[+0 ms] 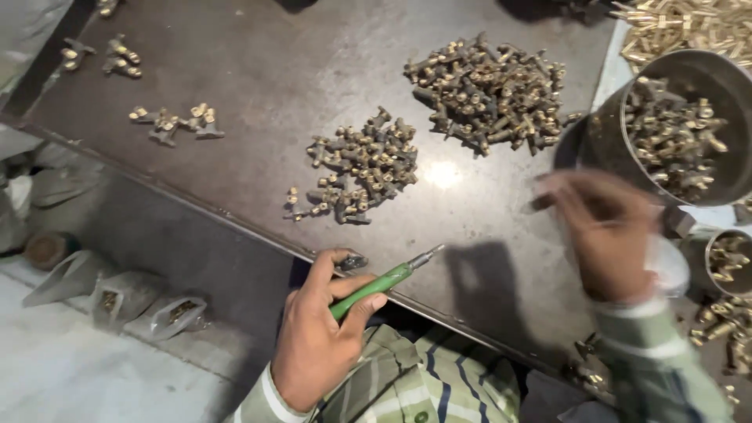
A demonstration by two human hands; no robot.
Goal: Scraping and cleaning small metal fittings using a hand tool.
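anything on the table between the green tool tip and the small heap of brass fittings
In the head view, only bare dark table lies between the green tool tip and the small heap of brass fittings.

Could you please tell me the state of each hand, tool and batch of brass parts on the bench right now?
left hand: closed around the green-handled tool, a small fitting at its fingertips.
green-handled tool: held, tip pointing over the table.
right hand: motion-blurred, near the large metal bowl; grip unclear.
large metal bowl: holding brass fittings.
near pile of fittings: loose, spread out.
far pile of fittings: heaped.
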